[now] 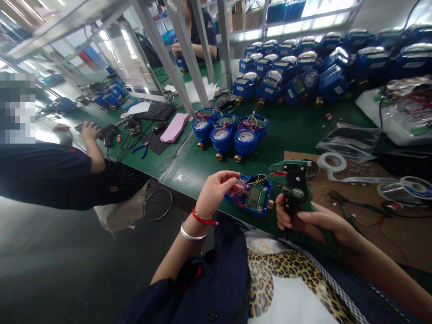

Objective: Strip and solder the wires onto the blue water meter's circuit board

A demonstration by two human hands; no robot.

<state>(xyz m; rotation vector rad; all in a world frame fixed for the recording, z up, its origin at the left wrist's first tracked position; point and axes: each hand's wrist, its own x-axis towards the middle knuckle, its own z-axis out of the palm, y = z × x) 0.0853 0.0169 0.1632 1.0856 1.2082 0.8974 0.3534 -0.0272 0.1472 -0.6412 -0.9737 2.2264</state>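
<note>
Fingers of your left hand pinch thin red wires rising from the open blue plastic meter housing, which lies at the near edge of the green surface.
Your right hand is wrapped tight around the green-and-black wire-stripping tool, just beside the housing; this looks like wire preparation, so the next move calls for feeding a single lead cleanly into the tool's jaws.

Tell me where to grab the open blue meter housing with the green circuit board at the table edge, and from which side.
Best guess: grip the open blue meter housing by its blue outer walls, coming from the near table edge. The green circuit board and loose red wires face up, so avoid the top. The left hand already pinches wires on its left; the right hand holds a green-and-black wire stripper.
</note>
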